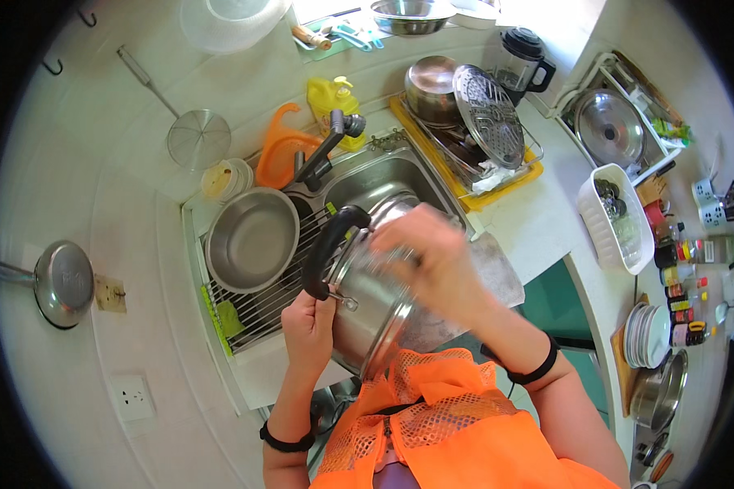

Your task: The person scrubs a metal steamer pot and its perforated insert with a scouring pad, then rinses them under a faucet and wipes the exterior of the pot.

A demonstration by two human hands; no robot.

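A large stainless steel pot (pixel 367 324) is tilted on its side at the near edge of the sink, in front of my body. My left hand (pixel 309 324) grips it by the rim beside its black loop handle (pixel 330 250). Over the pot's upper side is my right hand (pixel 428 263), blurred, fingers bent, with something shiny and metallic, too blurred to name, at its fingertips. Behind the pot, more shiny metal lies in the sink basin (pixel 373 177). A grey basin (pixel 254 239) rests on the metal rack left of the pot.
The dark faucet (pixel 321 153) rises behind the sink, near an orange colander (pixel 281 153) and a yellow bottle (pixel 336 110). A yellow-edged tray (pixel 483 198) with a pot and a steamer plate stands right of the sink. A white plastic basket (pixel 633 250) is farther right.
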